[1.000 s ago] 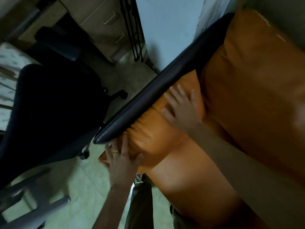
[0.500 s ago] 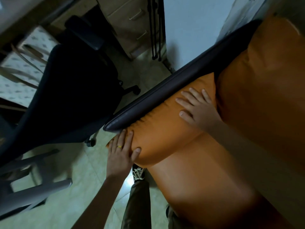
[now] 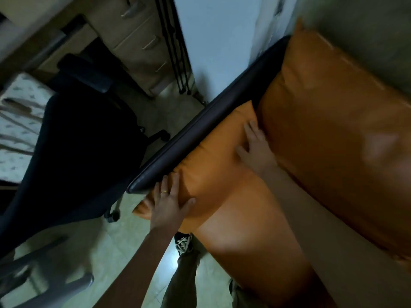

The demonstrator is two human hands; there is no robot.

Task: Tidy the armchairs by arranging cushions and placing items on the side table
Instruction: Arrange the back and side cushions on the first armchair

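Dark office chair (image 3: 66, 141) stands left, well apart. My left hand (image 3: 169, 205) lies flat, fingers spread, on the near end of the orange side cushion (image 3: 213, 167), wedged under the armrest (image 3: 200, 134); my right hand (image 3: 255, 150) presses flat on its far end, beside the back cushion (image 3: 333, 130). I'd push evenly with both palms to seat it squarely.

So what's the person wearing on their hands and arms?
No gloves, and no sleeves in view. The left hand wears a thin gold ring on one finger. The right hand shows no ring or watch, though it is a little blurred.
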